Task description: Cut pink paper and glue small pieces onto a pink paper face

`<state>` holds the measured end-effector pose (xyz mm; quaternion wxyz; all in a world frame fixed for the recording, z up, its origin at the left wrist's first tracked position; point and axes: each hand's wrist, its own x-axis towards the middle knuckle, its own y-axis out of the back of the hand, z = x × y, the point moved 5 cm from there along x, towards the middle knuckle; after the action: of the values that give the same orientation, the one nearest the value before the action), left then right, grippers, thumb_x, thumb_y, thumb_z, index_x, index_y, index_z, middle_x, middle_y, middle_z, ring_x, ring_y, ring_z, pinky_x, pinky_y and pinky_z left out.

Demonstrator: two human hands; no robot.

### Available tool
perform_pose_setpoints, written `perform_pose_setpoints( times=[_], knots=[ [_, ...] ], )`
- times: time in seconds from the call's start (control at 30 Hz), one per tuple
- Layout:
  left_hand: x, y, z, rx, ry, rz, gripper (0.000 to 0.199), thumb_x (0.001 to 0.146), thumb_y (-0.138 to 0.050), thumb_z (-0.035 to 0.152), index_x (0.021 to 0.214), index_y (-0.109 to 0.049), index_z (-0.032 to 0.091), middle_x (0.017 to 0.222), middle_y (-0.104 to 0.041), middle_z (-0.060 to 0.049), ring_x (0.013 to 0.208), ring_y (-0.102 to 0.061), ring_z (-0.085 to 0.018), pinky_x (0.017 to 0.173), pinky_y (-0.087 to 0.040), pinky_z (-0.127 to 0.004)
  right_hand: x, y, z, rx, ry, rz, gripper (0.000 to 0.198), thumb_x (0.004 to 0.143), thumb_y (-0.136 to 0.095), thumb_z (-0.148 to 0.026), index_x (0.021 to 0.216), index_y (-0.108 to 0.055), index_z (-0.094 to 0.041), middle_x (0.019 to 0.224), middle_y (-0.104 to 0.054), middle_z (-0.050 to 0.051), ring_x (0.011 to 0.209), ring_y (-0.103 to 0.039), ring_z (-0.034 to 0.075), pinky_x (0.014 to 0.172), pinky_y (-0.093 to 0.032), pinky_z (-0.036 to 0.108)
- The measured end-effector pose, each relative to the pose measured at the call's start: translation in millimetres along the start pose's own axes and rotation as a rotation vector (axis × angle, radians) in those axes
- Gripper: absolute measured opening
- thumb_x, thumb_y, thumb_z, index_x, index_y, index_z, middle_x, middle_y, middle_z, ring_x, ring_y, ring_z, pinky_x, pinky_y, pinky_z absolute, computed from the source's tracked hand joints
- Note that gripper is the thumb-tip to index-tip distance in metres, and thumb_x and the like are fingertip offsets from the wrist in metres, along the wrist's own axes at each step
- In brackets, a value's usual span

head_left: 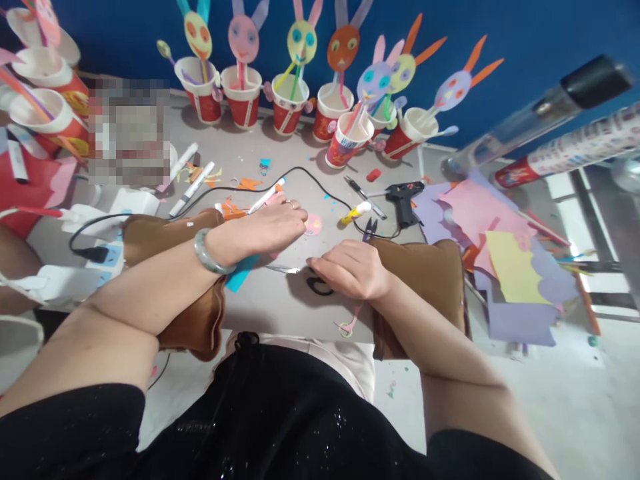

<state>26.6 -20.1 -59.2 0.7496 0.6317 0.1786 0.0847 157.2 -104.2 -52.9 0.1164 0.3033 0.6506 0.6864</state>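
Note:
My left hand (265, 228) lies flat on the grey table (280, 303), its fingertips touching a small pink paper disc (314, 225). A jade bangle (210, 252) sits on that wrist. My right hand (350, 269) rests palm down over black-handled scissors (305, 277), whose blade tip pokes out to the left. I cannot tell whether the fingers grip the scissors. A turquoise paper strip (241, 273) lies under my left forearm. A white marker (267, 195) lies just behind my left hand. Both forearms rest on brown cushions (425, 273).
Red paper cups with paper bunny faces (295, 73) line the blue wall. A black glue gun (405, 198), its cable, small pliers (370, 229) and a yellow-capped glue tube (356, 213) lie mid-table. Coloured paper sheets (505, 260) pile at the right. A power strip (100, 253) is left.

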Motion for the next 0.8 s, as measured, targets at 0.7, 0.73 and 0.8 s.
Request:
perform_pose_setpoints(
  times=[0.7,0.73,0.8],
  knots=[
    [10,-17,-2,-0.136,0.081,0.075,0.039,0.099,-0.043,0.018,0.135,-0.058,0.014,0.1,-0.075,-0.015,0.092,-0.069,-0.027,0.077,-0.046,-0.036,-67,6,107,0.414,-1.083,0.17,0.063,0.073,-0.084,-0.052,0.123,-0.06,-0.021,0.074,-0.068,-0.002,0.063,-0.06,0.019,0.065,-0.046,0.032],
    [10,-17,-2,-0.148,0.085,0.072,0.038,0.099,-0.043,0.018,0.135,-0.058,0.014,0.101,-0.075,-0.015,0.094,-0.069,-0.027,0.079,-0.047,-0.036,-62,1,110,0.45,-1.081,0.178,0.061,0.071,-0.085,-0.052,0.119,-0.061,-0.022,0.073,-0.068,-0.002,0.064,-0.06,0.019,0.066,-0.047,0.033],
    [11,-18,-2,-0.163,0.094,0.072,0.036,0.1,-0.042,0.017,0.132,-0.057,0.014,0.103,-0.075,-0.015,0.096,-0.069,-0.027,0.082,-0.047,-0.037,-49,-7,114,0.475,-1.07,0.187,0.048,0.07,-0.085,-0.048,0.105,-0.064,-0.023,0.073,-0.067,-0.001,0.067,-0.061,0.02,0.069,-0.047,0.034]
  ],
)
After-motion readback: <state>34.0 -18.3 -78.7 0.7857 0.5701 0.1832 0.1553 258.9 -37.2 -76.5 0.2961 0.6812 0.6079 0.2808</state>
